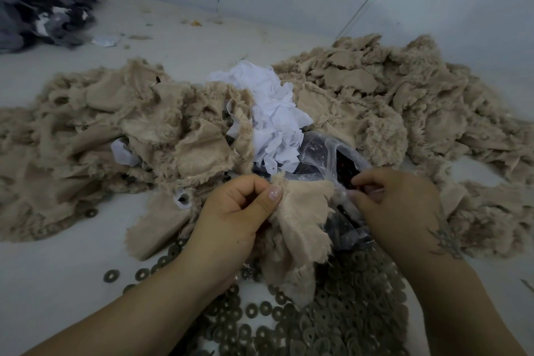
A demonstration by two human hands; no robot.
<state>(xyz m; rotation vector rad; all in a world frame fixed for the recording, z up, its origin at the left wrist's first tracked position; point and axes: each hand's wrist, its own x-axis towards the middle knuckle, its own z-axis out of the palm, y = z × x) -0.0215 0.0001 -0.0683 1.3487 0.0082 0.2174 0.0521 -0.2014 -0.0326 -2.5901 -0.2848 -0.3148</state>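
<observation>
We see a pale grey surface (187,46) running back to a wall. On it lie two heaps of beige fuzzy fabric pieces, left (86,124) and right (390,101), with white scraps (274,113) and a clear plastic bag (320,150) between them. Nearest us spreads a mass of grey rings (346,312), a few lying loose. In the far left corner sits a dark fabric pile (34,9).

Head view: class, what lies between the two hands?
In the head view, a frayed beige fabric piece, pinched by the left hand and reaching the right hand.
</observation>
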